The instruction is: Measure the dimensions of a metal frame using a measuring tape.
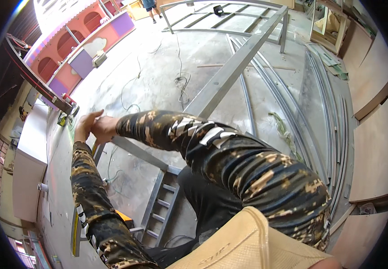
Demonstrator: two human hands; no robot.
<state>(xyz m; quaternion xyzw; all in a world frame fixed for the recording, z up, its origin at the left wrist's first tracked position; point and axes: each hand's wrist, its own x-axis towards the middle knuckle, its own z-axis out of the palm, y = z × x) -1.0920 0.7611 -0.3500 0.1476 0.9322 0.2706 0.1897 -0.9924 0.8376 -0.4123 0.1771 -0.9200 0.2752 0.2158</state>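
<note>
My left hand [83, 127] and my right hand [105, 128] meet at the left end of a grey steel frame bar [141, 153]. The left palm and fingers are bent, with the thumb raised. The right hand curls close against it, its fingers mostly hidden behind. What lies between them cannot be made out. Below the hands, a dark strip with a yellow edge [94, 148] shows beside the left sleeve. A long square steel tube [229, 71] runs from behind my right forearm to the far right. Both arms wear camouflage sleeves.
A ladder-like steel piece [159, 210] stands near my legs. Long metal profiles [274, 85] lie at right, near wooden panels [373, 148]. Cables [182, 85] trail over the floor. A yellow-black strip [75, 233] is at lower left. Another person [150, 8] stands far off.
</note>
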